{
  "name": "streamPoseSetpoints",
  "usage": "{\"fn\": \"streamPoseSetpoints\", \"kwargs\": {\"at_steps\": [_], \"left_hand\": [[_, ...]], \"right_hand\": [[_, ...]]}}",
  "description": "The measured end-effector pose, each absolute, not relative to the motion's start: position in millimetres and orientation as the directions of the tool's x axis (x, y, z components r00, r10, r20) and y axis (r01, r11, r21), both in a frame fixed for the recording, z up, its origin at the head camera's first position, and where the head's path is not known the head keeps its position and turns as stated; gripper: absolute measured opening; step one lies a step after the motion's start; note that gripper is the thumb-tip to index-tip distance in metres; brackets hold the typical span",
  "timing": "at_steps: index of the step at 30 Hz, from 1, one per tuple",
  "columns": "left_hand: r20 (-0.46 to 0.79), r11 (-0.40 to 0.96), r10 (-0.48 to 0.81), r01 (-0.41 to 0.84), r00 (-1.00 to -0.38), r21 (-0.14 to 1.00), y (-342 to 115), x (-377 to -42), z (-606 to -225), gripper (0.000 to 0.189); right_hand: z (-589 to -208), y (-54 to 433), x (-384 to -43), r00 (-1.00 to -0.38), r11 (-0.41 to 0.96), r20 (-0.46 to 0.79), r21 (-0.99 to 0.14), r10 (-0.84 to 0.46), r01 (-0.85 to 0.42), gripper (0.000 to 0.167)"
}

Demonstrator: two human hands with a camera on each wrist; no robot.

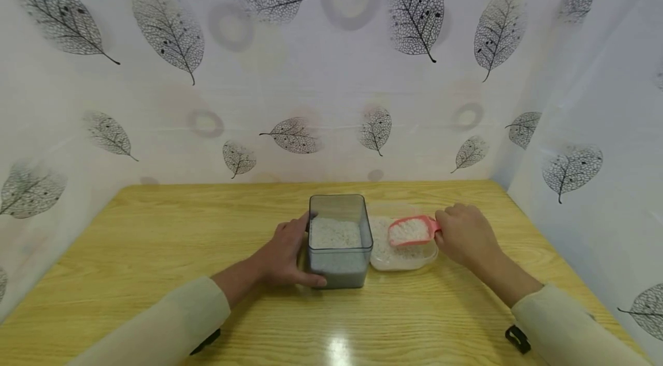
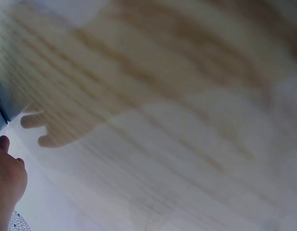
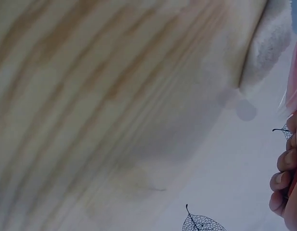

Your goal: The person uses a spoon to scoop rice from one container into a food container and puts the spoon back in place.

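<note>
A clear grey-tinted rectangular container (image 1: 339, 268), partly filled with white rice, stands upright on the table. My left hand (image 1: 285, 254) grips its left side, thumb along the front and fingers toward the back; some fingertips are hidden. My right hand (image 1: 466, 233) holds a pink scoop (image 1: 429, 228) by its handle, fingers curled round it. White rice (image 1: 409, 231) heaps in the scoop, which is above a low clear plastic tub (image 1: 399, 265) that also contains rice. In the right wrist view, the curled fingers (image 3: 280, 180) and part of the pink scoop (image 3: 295, 77) show at the right edge.
The tub sits close against the container's right side. Both stand on a yellow wood-grain table (image 1: 181, 239). A pale curtain (image 1: 311, 78) with leaf prints rises behind the table and along its sides. Dark straps (image 1: 518, 339) hang by the sleeves.
</note>
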State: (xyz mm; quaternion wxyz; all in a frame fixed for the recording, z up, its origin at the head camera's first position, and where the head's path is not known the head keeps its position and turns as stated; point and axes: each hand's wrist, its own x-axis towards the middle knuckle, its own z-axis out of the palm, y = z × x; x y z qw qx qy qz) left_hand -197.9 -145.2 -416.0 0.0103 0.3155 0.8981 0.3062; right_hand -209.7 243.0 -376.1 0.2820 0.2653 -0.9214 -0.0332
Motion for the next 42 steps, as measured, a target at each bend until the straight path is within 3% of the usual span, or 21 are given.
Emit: {"fn": "streamPoseSetpoints", "kwargs": {"at_steps": [7,11,15,20,23,28,32,35,37,39,42], "left_hand": [[0.188,0.607,0.576,0.570,-0.796,0.554,-147,-197,-415,0.132],[0.183,0.611,0.579,0.572,-0.795,0.548,-147,-198,-415,0.132],[0.182,0.614,0.580,0.572,-0.794,0.544,-146,-199,-416,0.132],[0.171,0.612,0.580,0.565,-0.796,0.553,-146,-199,-417,0.132],[0.170,0.614,0.577,0.562,-0.799,0.555,-146,-199,-417,0.132],[0.176,0.610,0.579,0.567,-0.796,0.554,-147,-198,-416,0.131],[0.185,0.605,0.579,0.571,-0.794,0.555,-148,-197,-414,0.132],[0.190,0.601,0.580,0.574,-0.792,0.556,-148,-197,-415,0.131],[0.186,0.602,0.584,0.575,-0.790,0.554,-148,-197,-415,0.131],[0.186,0.601,0.588,0.579,-0.787,0.550,-147,-198,-415,0.130],[0.172,0.607,0.588,0.571,-0.791,0.552,-147,-197,-414,0.131]], "right_hand": [[-378,247,-208,-0.721,0.844,0.439,0.271,-0.536,-0.463,0.029],[-376,248,-211,-0.675,0.815,0.457,0.319,-0.579,-0.483,0.028],[-371,251,-219,-0.538,0.746,0.520,0.402,-0.663,-0.531,0.024],[-359,251,-230,-0.310,0.620,0.559,0.535,-0.769,-0.574,0.041],[-346,247,-234,-0.205,0.546,0.539,0.607,-0.817,-0.578,0.043],[-324,236,-236,-0.082,0.460,0.510,0.681,-0.857,-0.570,0.032],[-316,228,-237,-0.033,0.442,0.513,0.704,-0.858,-0.556,0.033],[-314,226,-237,-0.050,0.472,0.535,0.692,-0.843,-0.546,0.032],[-313,227,-237,-0.114,0.533,0.568,0.657,-0.815,-0.533,0.033],[-309,227,-236,-0.236,0.618,0.599,0.581,-0.765,-0.530,0.032],[-299,225,-232,-0.501,0.776,0.601,0.396,-0.623,-0.491,0.037]]}}
